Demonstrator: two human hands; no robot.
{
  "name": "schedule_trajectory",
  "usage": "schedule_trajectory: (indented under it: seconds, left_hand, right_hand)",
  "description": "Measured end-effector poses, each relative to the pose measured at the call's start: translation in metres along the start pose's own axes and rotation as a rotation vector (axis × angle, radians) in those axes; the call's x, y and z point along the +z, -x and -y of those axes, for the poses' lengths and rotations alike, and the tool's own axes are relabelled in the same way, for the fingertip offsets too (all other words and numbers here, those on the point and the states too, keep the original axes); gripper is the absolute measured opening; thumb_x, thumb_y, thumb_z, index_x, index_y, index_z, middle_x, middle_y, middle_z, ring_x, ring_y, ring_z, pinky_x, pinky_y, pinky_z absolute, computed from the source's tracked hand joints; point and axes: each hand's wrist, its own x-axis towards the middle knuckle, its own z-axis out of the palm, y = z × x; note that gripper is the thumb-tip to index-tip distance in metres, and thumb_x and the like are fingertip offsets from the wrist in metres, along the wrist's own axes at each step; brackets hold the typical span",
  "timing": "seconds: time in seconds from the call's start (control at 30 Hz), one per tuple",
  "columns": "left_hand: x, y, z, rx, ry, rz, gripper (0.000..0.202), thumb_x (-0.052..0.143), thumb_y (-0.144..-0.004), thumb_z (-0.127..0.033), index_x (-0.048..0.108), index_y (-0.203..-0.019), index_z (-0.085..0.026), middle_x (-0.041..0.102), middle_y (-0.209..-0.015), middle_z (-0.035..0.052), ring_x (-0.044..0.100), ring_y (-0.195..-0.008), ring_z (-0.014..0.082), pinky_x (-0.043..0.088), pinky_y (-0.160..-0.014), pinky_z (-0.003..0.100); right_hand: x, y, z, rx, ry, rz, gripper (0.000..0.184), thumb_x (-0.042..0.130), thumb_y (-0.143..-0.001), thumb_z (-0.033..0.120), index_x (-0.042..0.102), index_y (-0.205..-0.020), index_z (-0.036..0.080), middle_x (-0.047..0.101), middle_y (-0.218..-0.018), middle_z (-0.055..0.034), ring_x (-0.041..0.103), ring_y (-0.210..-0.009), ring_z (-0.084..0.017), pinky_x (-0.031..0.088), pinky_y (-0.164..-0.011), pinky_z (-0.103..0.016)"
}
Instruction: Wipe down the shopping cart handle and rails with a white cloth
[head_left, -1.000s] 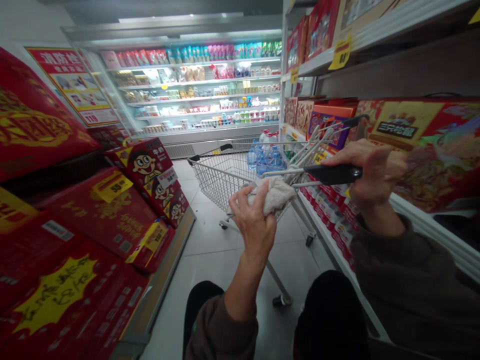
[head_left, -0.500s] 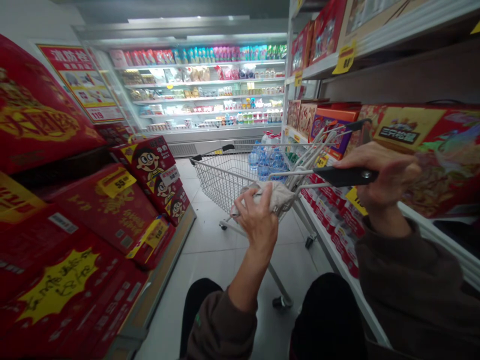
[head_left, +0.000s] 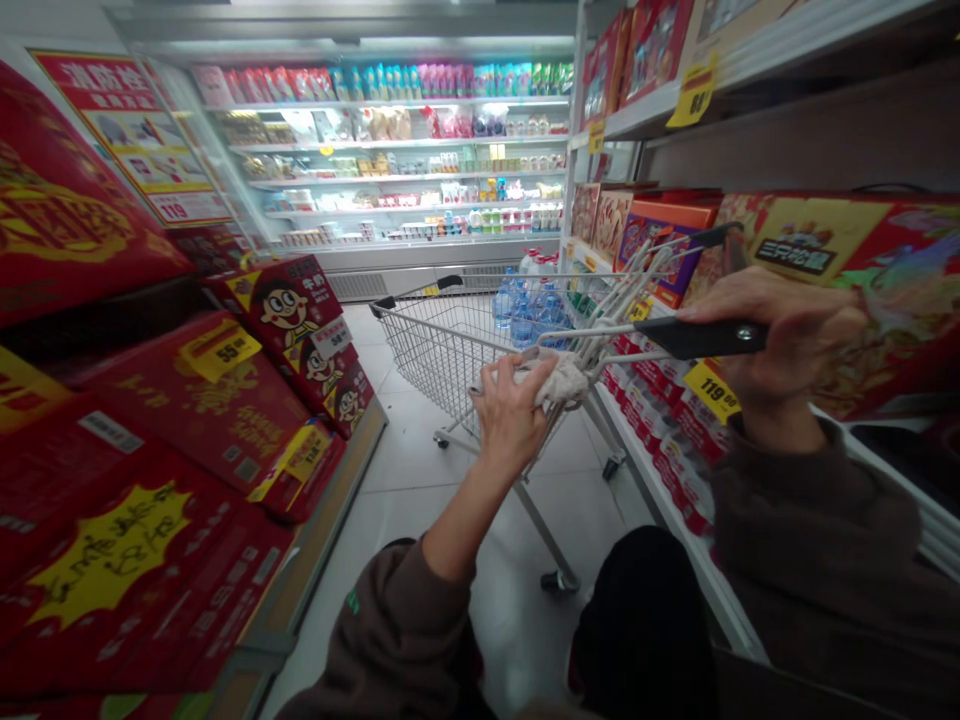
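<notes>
Left-hand fingers [head_left: 517, 378] clench a crumpled beige cloth [head_left: 561, 380]; right-hand fingers [head_left: 799, 325] grip the black handle [head_left: 712, 338] of a wire cart [head_left: 442, 360], which could roll if they loosen.

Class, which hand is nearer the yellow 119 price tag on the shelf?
Right. The right hand grips the black cart handle just above the yellow 119 price tag; the left hand, clutching a pale cloth, lies well left of it.

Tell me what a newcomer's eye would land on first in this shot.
The stacked red boxes with yellow price tags fill the left of the aisle, and a brightly lit refrigerated display case glows at the far end. In the middle stands a wire shopping cart with bottled water inside. The right hand grips its black handle, and the left hand clutches a crumpled pale cloth.
</notes>
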Motion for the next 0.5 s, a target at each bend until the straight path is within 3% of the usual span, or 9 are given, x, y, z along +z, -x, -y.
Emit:
schedule_trajectory:
  seconds: [0.1, 0.17, 0.27, 0.33, 0.43, 0.5]
  left_hand:
    - [-0.007, 0.001, 0.019, -0.025, -0.020, 0.003, 0.068, 0.053, -0.077, -0.001, 0.071, -0.129, -0.041, 0.057, -0.129, 0.0088, 0.048, -0.117, 0.0338, 0.049, -0.090, 0.049]
    - [-0.011, 0.000, 0.023, -0.008, 0.054, -0.085, 0.065, 0.054, -0.077, -0.001, 0.072, -0.128, -0.038, 0.057, -0.125, 0.0086, 0.049, -0.114, 0.0316, 0.049, -0.093, 0.049]
    - [-0.017, -0.007, 0.007, 0.041, 0.181, -0.334, 0.061, 0.054, -0.081, -0.004, 0.068, -0.133, -0.033, 0.056, -0.126, 0.0084, 0.050, -0.118, 0.0289, 0.046, -0.103, 0.047]
    - [-0.020, -0.016, -0.015, 0.105, 0.216, -0.397, 0.059, 0.055, -0.086, -0.008, 0.063, -0.139, -0.033, 0.055, -0.132, 0.0081, 0.048, -0.123, 0.0282, 0.044, -0.107, 0.046]
    - [-0.022, -0.029, -0.043, 0.243, 0.205, -0.283, 0.055, 0.057, -0.091, -0.017, 0.060, -0.143, -0.035, 0.057, -0.140, 0.0065, 0.044, -0.130, 0.0298, 0.046, -0.105, 0.046]
    - [-0.022, -0.037, -0.044, 0.271, 0.183, -0.192, 0.051, 0.058, -0.092, -0.022, 0.062, -0.141, -0.036, 0.061, -0.140, 0.0057, 0.044, -0.132, 0.0311, 0.049, -0.099, 0.045]
  right_hand:
    - [-0.004, -0.001, 0.000, 0.008, -0.025, 0.015, 0.065, 0.042, -0.103, 0.064, 0.082, -0.072, 0.024, 0.074, -0.063, -0.0047, 0.067, -0.058, -0.019, 0.049, -0.063, -0.037]
    - [-0.006, -0.002, -0.001, 0.024, -0.037, 0.020, 0.065, 0.043, -0.102, 0.066, 0.081, -0.070, 0.024, 0.073, -0.061, -0.0046, 0.067, -0.057, -0.019, 0.049, -0.061, -0.037]
    - [-0.006, -0.003, -0.002, 0.030, -0.045, -0.007, 0.065, 0.045, -0.102, 0.066, 0.080, -0.066, 0.024, 0.073, -0.059, -0.0038, 0.067, -0.056, -0.018, 0.048, -0.059, -0.036]
    - [-0.005, -0.004, -0.003, 0.020, -0.045, -0.023, 0.066, 0.045, -0.101, 0.067, 0.079, -0.063, 0.025, 0.072, -0.056, -0.0029, 0.066, -0.053, -0.017, 0.047, -0.057, -0.035]
    - [-0.006, -0.003, -0.005, 0.035, -0.028, -0.021, 0.067, 0.046, -0.099, 0.070, 0.078, -0.061, 0.025, 0.070, -0.055, -0.0029, 0.065, -0.052, -0.018, 0.047, -0.058, -0.036]
    - [-0.008, -0.002, -0.008, 0.045, -0.031, -0.027, 0.067, 0.047, -0.099, 0.070, 0.079, -0.061, 0.025, 0.071, -0.056, -0.0037, 0.066, -0.053, -0.018, 0.048, -0.058, -0.036]
